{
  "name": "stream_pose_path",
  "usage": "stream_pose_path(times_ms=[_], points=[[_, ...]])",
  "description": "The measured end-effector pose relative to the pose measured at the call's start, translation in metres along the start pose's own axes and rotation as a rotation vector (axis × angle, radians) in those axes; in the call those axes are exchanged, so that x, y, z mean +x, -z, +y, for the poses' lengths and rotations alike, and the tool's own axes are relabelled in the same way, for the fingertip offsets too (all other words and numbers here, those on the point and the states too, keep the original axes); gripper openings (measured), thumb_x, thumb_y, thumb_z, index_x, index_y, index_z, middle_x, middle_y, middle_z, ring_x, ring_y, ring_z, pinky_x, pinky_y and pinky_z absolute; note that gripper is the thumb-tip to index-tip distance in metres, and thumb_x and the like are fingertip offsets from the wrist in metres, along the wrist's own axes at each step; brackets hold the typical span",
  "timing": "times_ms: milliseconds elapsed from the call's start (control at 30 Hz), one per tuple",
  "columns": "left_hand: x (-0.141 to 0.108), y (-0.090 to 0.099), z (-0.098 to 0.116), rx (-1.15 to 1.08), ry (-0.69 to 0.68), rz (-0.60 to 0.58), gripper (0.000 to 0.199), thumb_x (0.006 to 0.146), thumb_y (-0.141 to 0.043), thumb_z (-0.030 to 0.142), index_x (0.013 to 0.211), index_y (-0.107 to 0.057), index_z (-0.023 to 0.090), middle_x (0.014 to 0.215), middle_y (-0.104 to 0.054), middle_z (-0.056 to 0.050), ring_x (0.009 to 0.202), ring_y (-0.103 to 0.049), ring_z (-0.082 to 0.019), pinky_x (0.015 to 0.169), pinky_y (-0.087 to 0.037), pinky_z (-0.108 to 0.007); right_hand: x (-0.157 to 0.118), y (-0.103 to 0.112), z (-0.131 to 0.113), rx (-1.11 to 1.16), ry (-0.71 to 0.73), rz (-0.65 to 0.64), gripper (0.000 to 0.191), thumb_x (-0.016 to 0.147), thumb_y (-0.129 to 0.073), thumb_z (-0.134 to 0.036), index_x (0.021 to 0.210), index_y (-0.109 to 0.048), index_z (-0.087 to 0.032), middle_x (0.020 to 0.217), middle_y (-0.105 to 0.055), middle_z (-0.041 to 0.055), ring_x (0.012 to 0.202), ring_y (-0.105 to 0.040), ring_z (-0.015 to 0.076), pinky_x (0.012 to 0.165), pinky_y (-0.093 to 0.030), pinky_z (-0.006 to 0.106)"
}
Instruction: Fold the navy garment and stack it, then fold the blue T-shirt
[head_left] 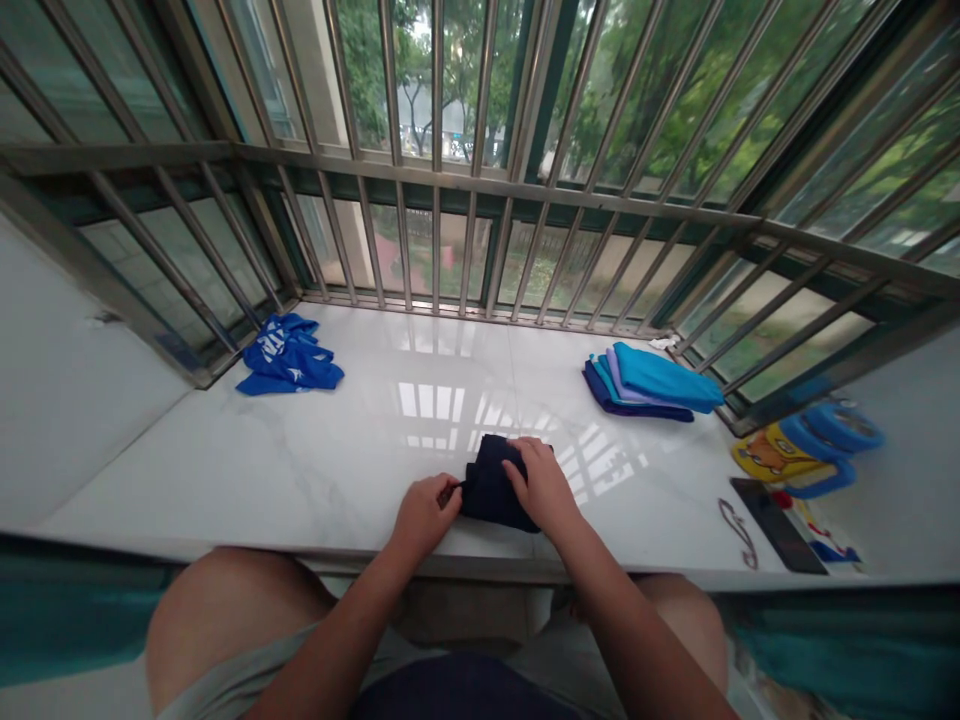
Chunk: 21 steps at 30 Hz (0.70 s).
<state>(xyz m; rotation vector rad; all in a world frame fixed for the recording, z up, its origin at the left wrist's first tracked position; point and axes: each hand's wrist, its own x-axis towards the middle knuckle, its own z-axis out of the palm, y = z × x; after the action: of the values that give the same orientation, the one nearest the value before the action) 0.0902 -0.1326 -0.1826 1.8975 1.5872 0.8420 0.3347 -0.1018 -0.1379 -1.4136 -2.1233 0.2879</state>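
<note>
A folded dark navy cloth [491,490], perhaps a garment, lies on the white marble-patterned sill near its front edge. At the cloth's left edge, my left hand [427,515] pinches a bit of the fabric between thumb and fingers. My right hand [541,485] rests on the cloth's right side, fingers spread flat over the top. Farther back on the right is a stack of folded clothes [649,380] in blue, lilac and navy. A crumpled blue garment [289,355] with white lettering lies at the back left.
Metal bars [480,185] and windows close off the back and sides. On the right stand a yellow and blue cup [799,450] with a handle, a black phone-like slab [776,525], and a thin brown looped item [739,533]. The sill's front edge [337,557] runs above my knees.
</note>
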Motion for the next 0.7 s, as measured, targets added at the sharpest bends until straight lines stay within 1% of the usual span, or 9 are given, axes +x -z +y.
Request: stream_pose_path(times_ms=[67, 133, 200, 300, 400, 500, 567, 633, 700], points=[[0.000, 0.001, 0.000, -0.042, 0.008, 0.005, 0.021, 0.100, -0.056, 0.034, 0.100, -0.074, 0.024, 0.081, -0.075, -0.003, 0.075, -0.069, -0.021, 0.072, -0.047, -0.032, -0.012, -0.006, -0.019, -0.093, 0.047, -0.102, 0.064, 0.094, -0.075, -0.044, 0.152, -0.056, -0.022, 0.149, -0.061, 0.0162, 0.138, -0.055, 0.0342, 0.118, -0.043, 0.056], [-0.001, 0.001, -0.001, -0.093, 0.030, 0.022, 0.026, 0.103, -0.052, 0.038, 0.109, -0.073, 0.024, 0.087, -0.078, -0.004, 0.079, -0.072, -0.021, 0.075, -0.050, -0.033, -0.024, -0.017, -0.036, -0.180, 0.050, -0.193, 0.086, 0.082, -0.088, -0.041, 0.158, -0.052, -0.025, 0.157, -0.056, 0.0167, 0.143, -0.050, 0.0396, 0.120, -0.038, 0.063], [-0.001, 0.002, -0.003, -0.148, 0.062, 0.039, 0.030, 0.105, -0.049, 0.040, 0.117, -0.071, 0.024, 0.092, -0.079, -0.004, 0.084, -0.074, -0.022, 0.079, -0.054, -0.034, -0.032, -0.027, -0.044, -0.217, 0.011, -0.222, 0.079, 0.080, -0.087, -0.026, 0.153, -0.058, -0.026, 0.157, -0.058, 0.0151, 0.144, -0.050, 0.0413, 0.119, -0.039, 0.064], [-0.002, 0.002, -0.005, -0.235, 0.093, 0.087, 0.034, 0.107, -0.046, 0.043, 0.123, -0.067, 0.023, 0.103, -0.080, -0.007, 0.094, -0.076, -0.023, 0.086, -0.058, -0.036, -0.031, -0.034, -0.040, -0.089, -0.057, -0.161, 0.050, 0.084, -0.070, -0.007, 0.130, -0.075, -0.025, 0.140, -0.070, 0.0114, 0.133, -0.059, 0.0346, 0.115, -0.047, 0.053], [-0.005, 0.001, -0.006, -0.209, 0.037, 0.175, 0.033, 0.108, -0.042, 0.041, 0.119, -0.067, 0.022, 0.111, -0.079, -0.010, 0.101, -0.075, -0.024, 0.088, -0.060, -0.038, -0.021, -0.029, -0.028, 0.195, -0.226, 0.025, 0.031, 0.093, -0.060, -0.016, 0.117, -0.078, -0.023, 0.124, -0.077, 0.0114, 0.118, -0.069, 0.0299, 0.110, -0.052, 0.048], [-0.010, -0.004, -0.001, -0.070, -0.207, 0.198, 0.029, 0.108, -0.043, 0.032, 0.116, -0.070, 0.022, 0.114, -0.078, -0.011, 0.109, -0.074, -0.025, 0.098, -0.059, -0.042, -0.010, -0.015, -0.018, 0.550, -0.546, 0.297, 0.035, 0.100, -0.059, -0.045, 0.117, -0.076, -0.020, 0.119, -0.079, 0.0120, 0.114, -0.073, 0.0307, 0.105, -0.056, 0.048], [-0.011, -0.011, 0.006, 0.030, -0.412, 0.116, 0.029, 0.107, -0.046, 0.027, 0.123, -0.071, 0.023, 0.126, -0.077, -0.012, 0.120, -0.071, -0.025, 0.108, -0.055, -0.045, -0.006, -0.004, -0.009, 0.865, -0.751, 0.507, 0.049, 0.097, -0.062, -0.059, 0.124, -0.073, -0.020, 0.121, -0.079, 0.0118, 0.115, -0.074, 0.0300, 0.102, -0.059, 0.045], [-0.011, -0.019, 0.013, 0.141, -0.544, -0.009, 0.033, 0.107, -0.050, 0.027, 0.135, -0.068, 0.025, 0.146, -0.070, -0.011, 0.137, -0.064, -0.025, 0.120, -0.047, -0.049, -0.008, 0.009, 0.008, 1.123, -0.869, 0.701, 0.057, 0.094, -0.065, -0.062, 0.133, -0.068, -0.020, 0.123, -0.078, 0.0111, 0.115, -0.075, 0.0279, 0.099, -0.061, 0.044], [-0.010, -0.028, 0.019, 0.252, -0.578, -0.110, 0.041, 0.107, -0.055, 0.032, 0.147, -0.062, 0.026, 0.159, -0.060, -0.008, 0.148, -0.055, -0.027, 0.127, -0.037, -0.054, -0.019, 0.024, 0.035, 1.157, -0.893, 0.851, 0.059, 0.093, -0.065, -0.060, 0.136, -0.064, -0.021, 0.123, -0.078, 0.0103, 0.114, -0.075, 0.0258, 0.100, -0.062, 0.042]])
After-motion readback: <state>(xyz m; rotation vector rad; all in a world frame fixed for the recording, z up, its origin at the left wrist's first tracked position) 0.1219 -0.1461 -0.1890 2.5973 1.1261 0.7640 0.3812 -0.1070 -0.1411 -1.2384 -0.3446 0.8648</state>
